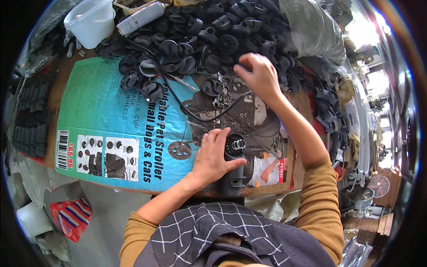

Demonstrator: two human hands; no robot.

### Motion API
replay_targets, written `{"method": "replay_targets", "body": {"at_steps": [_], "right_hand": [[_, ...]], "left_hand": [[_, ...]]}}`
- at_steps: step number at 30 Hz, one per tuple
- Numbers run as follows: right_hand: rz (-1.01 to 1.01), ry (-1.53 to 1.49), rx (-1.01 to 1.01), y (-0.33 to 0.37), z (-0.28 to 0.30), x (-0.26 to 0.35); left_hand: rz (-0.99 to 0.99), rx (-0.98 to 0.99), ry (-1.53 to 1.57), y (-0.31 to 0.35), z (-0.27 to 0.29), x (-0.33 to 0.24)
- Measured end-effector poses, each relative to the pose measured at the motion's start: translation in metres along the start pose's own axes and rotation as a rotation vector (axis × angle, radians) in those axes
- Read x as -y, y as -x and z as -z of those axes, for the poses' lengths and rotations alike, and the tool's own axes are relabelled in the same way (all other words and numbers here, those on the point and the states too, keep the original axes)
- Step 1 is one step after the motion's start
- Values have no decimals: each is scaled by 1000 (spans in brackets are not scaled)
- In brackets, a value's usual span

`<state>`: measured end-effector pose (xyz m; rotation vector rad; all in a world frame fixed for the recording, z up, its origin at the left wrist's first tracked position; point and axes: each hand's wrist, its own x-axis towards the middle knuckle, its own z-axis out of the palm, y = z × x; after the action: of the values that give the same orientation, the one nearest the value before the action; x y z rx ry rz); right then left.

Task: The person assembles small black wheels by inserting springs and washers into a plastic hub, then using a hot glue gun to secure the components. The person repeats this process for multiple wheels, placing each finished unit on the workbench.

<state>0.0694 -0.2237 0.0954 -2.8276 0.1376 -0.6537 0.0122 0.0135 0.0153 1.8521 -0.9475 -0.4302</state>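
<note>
My left hand grips a black plastic part near the table's front edge, fingers on its left side and thumb across its front. A bare metal coil spring stands in the round top of this part. Farther off to the right, my right hand hovers at the front of a pile of black plastic parts. Its thumb and curled fingers are apart, with dark parts behind the gap; I make out nothing held. Small metal pieces lie left of it, beside a round black cap.
Flattened printed cardboard covers the tabletop. A black cable curves across it, near a screwdriver. At the back left are a white bucket and a spray can. Rows of black parts line the left edge.
</note>
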Motion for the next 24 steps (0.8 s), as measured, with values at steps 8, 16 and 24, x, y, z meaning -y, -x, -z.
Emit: {"method": "replay_targets", "body": {"at_steps": [8, 16, 24], "right_hand": [[-209, 57, -160, -64, -57, -41], [696, 277, -255, 99, 41, 63], [328, -153, -203, 135, 89, 100]], "left_hand": [[8, -61, 188, -1, 11, 0], [28, -216, 1324, -17, 32, -28], [122, -150, 1209, 14, 30, -47]]}}
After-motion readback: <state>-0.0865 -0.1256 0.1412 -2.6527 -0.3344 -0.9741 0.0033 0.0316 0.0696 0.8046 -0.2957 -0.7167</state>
